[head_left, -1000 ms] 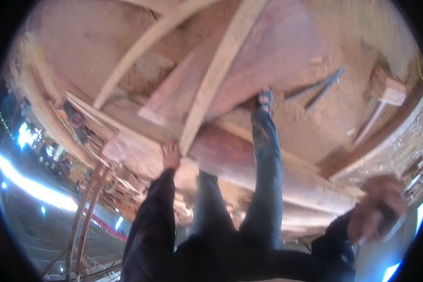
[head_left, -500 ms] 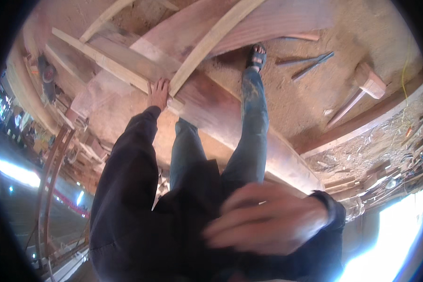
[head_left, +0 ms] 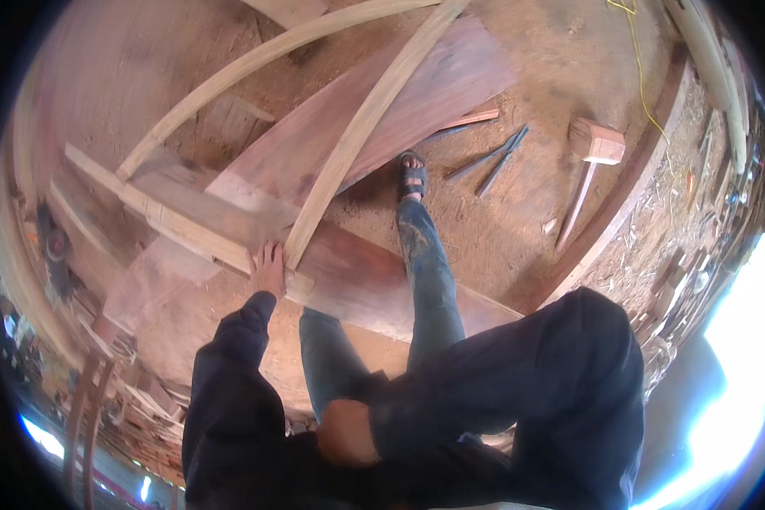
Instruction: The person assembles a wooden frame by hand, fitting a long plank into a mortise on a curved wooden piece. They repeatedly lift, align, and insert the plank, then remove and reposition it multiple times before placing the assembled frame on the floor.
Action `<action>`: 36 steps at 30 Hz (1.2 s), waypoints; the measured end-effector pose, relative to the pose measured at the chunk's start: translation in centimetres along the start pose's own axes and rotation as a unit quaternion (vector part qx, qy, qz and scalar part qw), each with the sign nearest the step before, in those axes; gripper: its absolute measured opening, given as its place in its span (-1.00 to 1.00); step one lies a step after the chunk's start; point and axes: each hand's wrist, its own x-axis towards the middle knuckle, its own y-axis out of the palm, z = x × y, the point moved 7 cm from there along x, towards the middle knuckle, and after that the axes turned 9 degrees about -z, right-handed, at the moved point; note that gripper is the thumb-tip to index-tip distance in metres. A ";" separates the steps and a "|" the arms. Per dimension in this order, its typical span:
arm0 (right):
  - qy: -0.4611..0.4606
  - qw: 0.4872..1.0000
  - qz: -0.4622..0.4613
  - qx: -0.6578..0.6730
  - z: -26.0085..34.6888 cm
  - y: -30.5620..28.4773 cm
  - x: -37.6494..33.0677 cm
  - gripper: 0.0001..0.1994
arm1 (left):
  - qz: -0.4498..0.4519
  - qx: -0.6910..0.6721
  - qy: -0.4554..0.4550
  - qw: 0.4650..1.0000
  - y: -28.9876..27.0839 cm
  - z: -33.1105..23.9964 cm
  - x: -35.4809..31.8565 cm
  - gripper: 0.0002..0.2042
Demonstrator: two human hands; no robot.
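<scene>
My left hand [head_left: 269,270] rests on the end of a straight pale wooden rail [head_left: 174,223], its fingers lying extended on the wood. Right beside it, the lower end of a curved wooden strip [head_left: 357,136] meets that rail. A second curved strip [head_left: 255,70] rises from the rail's far left part. Beneath the joint lies a broad reddish plank [head_left: 361,268]. My right hand [head_left: 346,432] is drawn in close to my waist, its back and wrist showing. Its fingers are hidden against my dark clothing, so anything in them cannot be seen.
A wooden mallet [head_left: 597,142] lies on the dirt floor at the right, near two dark metal bars [head_left: 489,161]. Another wide reddish board [head_left: 272,161] sits under the curved strips. A thick beam [head_left: 620,212] and a yellow cord [head_left: 642,81] are farther right. Wood scraps line both sides.
My right hand has moved left and in against my waist, its forearm now crossing my lap. The view has shifted; my left hand stays on the rail's end.
</scene>
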 end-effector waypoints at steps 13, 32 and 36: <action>-0.223 0.837 -0.350 0.358 -7.3 -19.9 -17.2 -0.80 | 0.025 0.015 -0.022 0.999 1.4 1.2 -1.2 -0.23; 0.013 0.619 -0.783 -0.061 -41.1 -53.1 -37.0 -0.73 | 0.084 0.058 -0.040 0.994 -1.1 -0.4 0.0 -0.16; -0.026 0.591 -0.788 -0.167 -42.7 -54.8 -35.6 -0.81 | 0.083 0.042 -0.051 0.994 -1.4 -0.6 0.1 -0.15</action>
